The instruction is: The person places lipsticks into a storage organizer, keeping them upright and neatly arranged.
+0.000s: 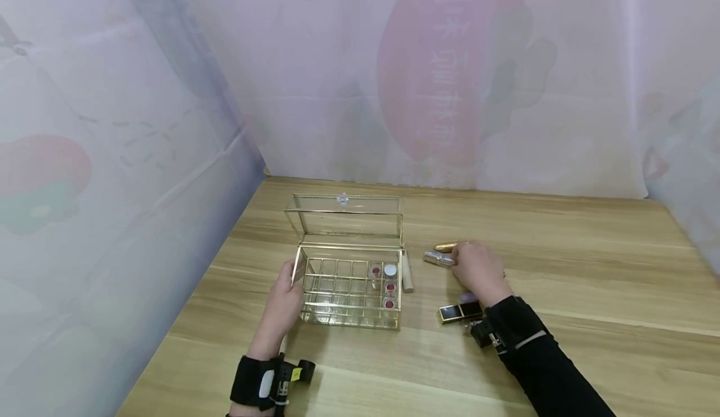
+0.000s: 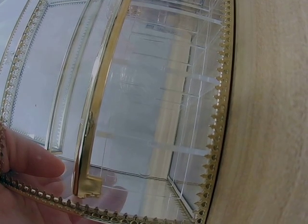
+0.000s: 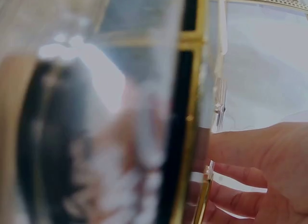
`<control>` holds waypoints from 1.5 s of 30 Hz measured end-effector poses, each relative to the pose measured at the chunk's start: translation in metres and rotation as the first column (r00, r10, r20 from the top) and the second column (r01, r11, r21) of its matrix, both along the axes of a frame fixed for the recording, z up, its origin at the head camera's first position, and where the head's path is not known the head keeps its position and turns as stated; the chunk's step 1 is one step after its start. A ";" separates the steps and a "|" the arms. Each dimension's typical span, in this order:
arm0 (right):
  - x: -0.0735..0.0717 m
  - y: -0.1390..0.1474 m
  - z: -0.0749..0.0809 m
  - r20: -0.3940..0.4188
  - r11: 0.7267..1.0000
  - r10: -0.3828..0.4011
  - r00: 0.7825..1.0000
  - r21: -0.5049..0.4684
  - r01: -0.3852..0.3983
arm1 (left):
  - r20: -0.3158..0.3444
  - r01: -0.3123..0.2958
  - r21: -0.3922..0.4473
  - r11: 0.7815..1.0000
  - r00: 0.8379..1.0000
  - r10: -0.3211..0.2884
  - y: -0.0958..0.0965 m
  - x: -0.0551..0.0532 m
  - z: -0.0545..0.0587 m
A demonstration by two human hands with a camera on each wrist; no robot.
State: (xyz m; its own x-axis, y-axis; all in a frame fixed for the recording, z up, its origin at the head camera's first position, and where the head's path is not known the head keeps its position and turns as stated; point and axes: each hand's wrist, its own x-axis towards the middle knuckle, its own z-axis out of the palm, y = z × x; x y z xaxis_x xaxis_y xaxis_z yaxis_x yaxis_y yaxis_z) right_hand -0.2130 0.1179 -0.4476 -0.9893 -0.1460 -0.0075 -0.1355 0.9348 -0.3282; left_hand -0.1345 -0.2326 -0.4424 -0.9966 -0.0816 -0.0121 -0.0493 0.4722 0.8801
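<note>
A clear glass box with gold edges (image 1: 351, 326) stands on the table, its lid (image 1: 349, 204) raised at the back. My left hand (image 1: 284, 301) grips the box's left wall, thumb inside and fingers outside. Inside is a clear divider grid; several lipsticks (image 1: 390, 287) stand upright in its right-hand compartments. To the right, my right hand (image 1: 480, 270) reaches down with its fingertips right at the ends of a gold lipstick tube (image 1: 445, 247) and a silver lipstick tube (image 1: 437, 259). I cannot tell whether it pinches one, since the hand covers that spot.
A pale tube (image 1: 408, 273) lies along the box's right side. Nearer me, by the right wrist, lies a black lipstick tube with gold trim (image 1: 452, 313), a small purple item (image 1: 468, 297) beside it. Printed cloth (image 1: 337, 123) hangs behind the wooden table (image 1: 590, 261).
</note>
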 end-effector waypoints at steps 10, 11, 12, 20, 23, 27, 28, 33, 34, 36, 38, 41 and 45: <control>0.000 0.003 0.002 0.035 0.999 0.007 0.999 -0.045 -0.006 | 0.001 -0.006 -0.001 1.000 1.000 0.006 0.000 0.000 0.001; 0.001 0.003 0.003 0.030 0.999 0.007 1.000 -0.049 -0.006 | 0.003 -0.005 0.001 1.000 1.000 0.005 0.000 0.000 0.001; 0.001 0.003 0.004 0.024 0.999 0.008 1.000 -0.052 -0.007 | 0.006 -0.003 0.004 1.000 1.000 0.003 0.000 0.000 0.001; 0.007 -0.001 0.012 -0.024 0.994 0.003 1.000 -0.109 -0.006 | 0.001 0.004 0.011 1.000 1.000 -0.004 0.000 0.001 0.001; 0.010 -0.003 0.014 -0.078 0.989 0.013 0.997 -0.144 -0.025 | 0.004 0.002 0.003 1.000 1.000 -0.002 0.000 0.001 0.000; 0.015 -0.006 0.016 -0.149 0.974 0.031 0.988 -0.218 -0.064 | 0.007 -0.001 -0.011 1.000 1.000 0.001 0.000 0.001 -0.001; 0.016 -0.007 0.016 -0.160 0.968 0.035 0.986 -0.239 -0.074 | 0.007 0.000 -0.009 1.000 1.000 0.000 0.000 0.001 -0.001; 0.023 -0.011 0.023 -0.206 0.927 0.020 0.978 -0.363 -0.095 | 0.001 -0.001 -0.008 1.000 1.000 0.001 0.000 0.001 -0.002; 0.025 -0.012 0.024 -0.219 0.919 0.012 0.976 -0.383 -0.097 | -0.001 -0.003 -0.009 1.000 1.000 0.003 0.000 0.001 -0.003; 0.030 -0.013 0.028 -0.249 0.902 -0.004 0.969 -0.418 -0.104 | -0.005 -0.004 -0.010 1.000 1.000 0.004 0.000 0.001 -0.003; 0.034 -0.014 0.032 -0.294 0.894 -0.012 0.956 -0.432 -0.122 | -0.009 -0.003 -0.012 1.000 1.000 0.003 0.000 0.000 -0.003; 0.039 -0.017 0.038 -0.380 0.885 -0.015 0.925 -0.436 -0.165 | -0.009 -0.004 -0.011 1.000 1.000 0.004 -0.001 0.000 -0.002; 0.042 -0.022 0.045 -0.492 0.858 -0.019 0.870 -0.455 -0.238 | 0.001 -0.012 -0.017 1.000 1.000 0.012 -0.001 0.000 -0.002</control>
State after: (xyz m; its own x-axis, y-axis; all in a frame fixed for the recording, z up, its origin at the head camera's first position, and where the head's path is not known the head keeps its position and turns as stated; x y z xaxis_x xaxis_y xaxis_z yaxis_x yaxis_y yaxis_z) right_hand -0.1706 0.0958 -0.4026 -0.8294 -0.1104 0.5476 -0.4823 0.6361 -0.6023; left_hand -0.1345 -0.2334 -0.4443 -0.9956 -0.0933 -0.0118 -0.0559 0.4861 0.8721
